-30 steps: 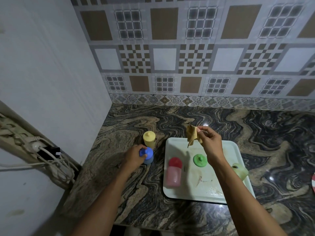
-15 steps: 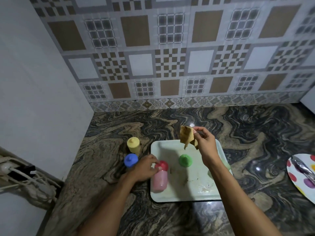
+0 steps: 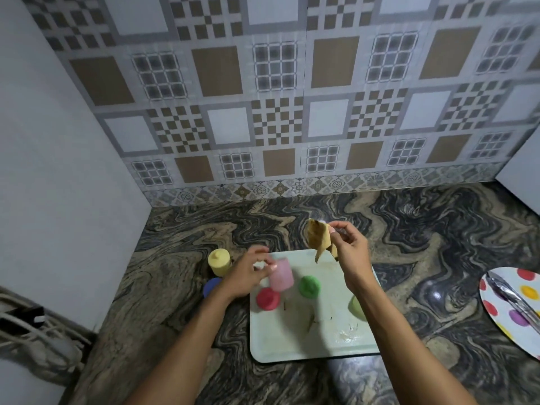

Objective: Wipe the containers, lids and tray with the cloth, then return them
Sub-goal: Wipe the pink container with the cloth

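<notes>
Starting at the left, note the yellow container (image 3: 218, 261) and the blue container (image 3: 211, 287) standing just beside each other on the counter (image 3: 163, 287), off the left edge of the tray (image 3: 292, 346). Your left hand (image 3: 248, 273) partly hides the blue one. That hand has changed jobs: a second ago it rested on the blue container, and it now grips the pink container (image 3: 282, 274), fingers curled round its upper part, holding it tilted above the tray's far-left corner. Treat this as the start of the next wipe; the two containers on the counter are probably finished. The pink container is a small translucent cylinder, blurred by motion. The red lid (image 3: 268, 299) shows just below it and appears to lie flat on the tray, no longer on the container; verify this, as the blur leaves doubt. The green lid (image 3: 309, 285) lies on the tray to its right. Your right hand (image 3: 349, 254) pinches the cloth (image 3: 320, 241) between thumb and fingertips over the tray's far edge, as before. The tan, stained cloth hangs crumpled, near the pink container but not touching it. The green container (image 3: 358, 308) sits partly behind your right forearm. The tray's near half carries smears. A spotted plate (image 3: 493, 325) lies well to the right.
</notes>
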